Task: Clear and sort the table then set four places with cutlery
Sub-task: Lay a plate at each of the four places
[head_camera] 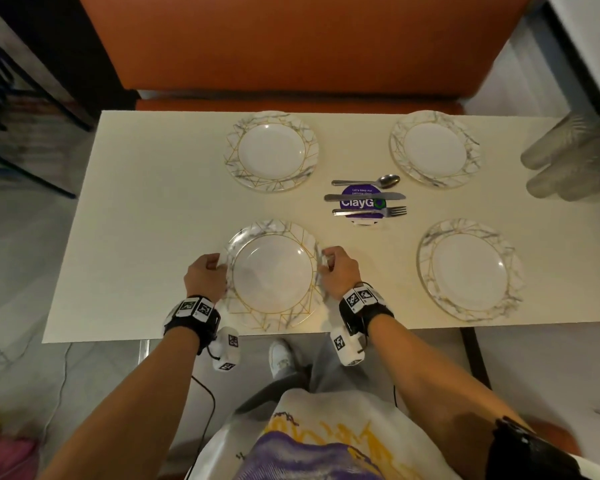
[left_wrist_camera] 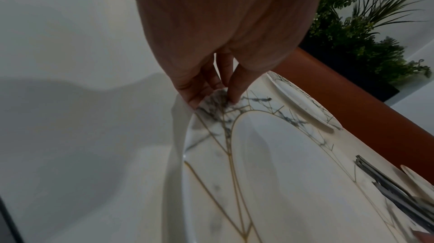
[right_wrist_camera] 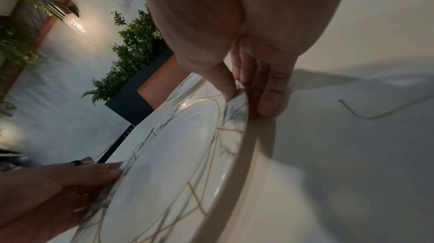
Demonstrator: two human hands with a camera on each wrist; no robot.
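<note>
The left hand (head_camera: 207,277) and right hand (head_camera: 340,271) pinch opposite rims of the near-left plate (head_camera: 272,275) at the table (head_camera: 146,216) edge, apparently squaring it, while the cutlery (head_camera: 368,197) waits mid-table.

Four plates (head_camera: 272,271): white centres, grey marble veining, thin gold geometric lines on rims. Table (head_camera: 146,209) plain cream-white. Round sticker (head_camera: 361,202) purple, white lettering. Spoon (head_camera: 371,181), knife (head_camera: 364,196), fork (head_camera: 371,212) silver. Bench (head_camera: 298,43) orange. Wrist bands (head_camera: 191,315) black, with black-and-white square markers.
</note>
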